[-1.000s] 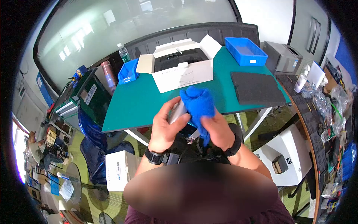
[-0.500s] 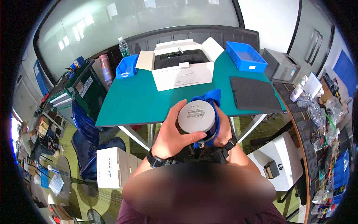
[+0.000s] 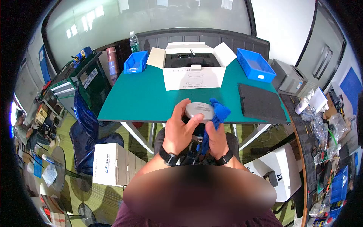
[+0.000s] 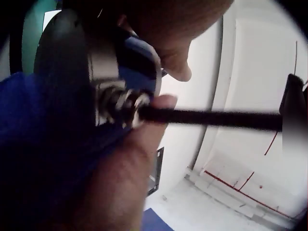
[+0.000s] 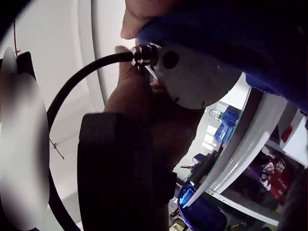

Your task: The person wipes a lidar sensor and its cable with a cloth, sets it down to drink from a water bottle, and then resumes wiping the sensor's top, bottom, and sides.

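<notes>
A squat round lidar sensor [image 3: 199,109] with a silver top is held over the table's near edge. My left hand [image 3: 177,130] grips its left side, thumb near the top rim. On the other side, my right hand [image 3: 217,142] holds a blue cloth [image 3: 220,112] against the sensor, its bunched end sticking up past the thumb. In the right wrist view, the flat underside [image 5: 192,79] of the sensor shows beside a metal connector [image 5: 144,55], from which a black cable [image 5: 82,72] curves away. The cloth hides much of the sensor's side.
On the green table [image 3: 143,96] stands an open white carton [image 3: 194,79] with black foam inside. Blue bins [image 3: 135,62] flank it, and a dark foam sheet [image 3: 261,102] lies right. White boxes [image 3: 113,164] and a blue chair [image 3: 83,140] are at left; a cluttered bench [image 3: 306,151] is at right.
The cloth was bunched in front of the sensor, then slid behind its right side. The sensor's top, facing me half a second ago, now tips flatter. Both hands keep their hold.
</notes>
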`<state>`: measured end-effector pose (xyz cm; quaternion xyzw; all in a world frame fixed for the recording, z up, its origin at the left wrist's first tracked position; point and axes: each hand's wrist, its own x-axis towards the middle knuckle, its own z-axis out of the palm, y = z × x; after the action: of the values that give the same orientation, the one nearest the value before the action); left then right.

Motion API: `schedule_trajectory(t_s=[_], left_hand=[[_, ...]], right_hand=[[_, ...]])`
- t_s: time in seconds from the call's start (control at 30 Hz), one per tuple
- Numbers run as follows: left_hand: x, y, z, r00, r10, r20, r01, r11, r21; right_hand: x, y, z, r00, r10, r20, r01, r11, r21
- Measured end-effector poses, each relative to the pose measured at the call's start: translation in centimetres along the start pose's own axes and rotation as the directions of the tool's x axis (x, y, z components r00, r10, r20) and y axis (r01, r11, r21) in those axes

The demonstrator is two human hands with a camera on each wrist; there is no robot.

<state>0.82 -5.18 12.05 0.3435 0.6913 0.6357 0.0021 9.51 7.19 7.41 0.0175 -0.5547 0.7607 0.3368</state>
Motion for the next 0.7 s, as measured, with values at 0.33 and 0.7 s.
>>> schedule_trajectory(t_s=[0.33,0.7], left_hand=[[-2.9,-4.3,1.6,0.916,0.047,0.399,0.226,0.76,-0.609],[-3.4,-4.1,1.7,0.936,-0.103,0.336,0.333,0.561,-0.758]], right_hand=[[0.6,-2.9,0.4,0.994,0.075,-0.086,-0.055,0.976,0.209],[1.1,-4.8,0.4,0.94,-0.277,0.2,0.327,0.898,-0.295]])
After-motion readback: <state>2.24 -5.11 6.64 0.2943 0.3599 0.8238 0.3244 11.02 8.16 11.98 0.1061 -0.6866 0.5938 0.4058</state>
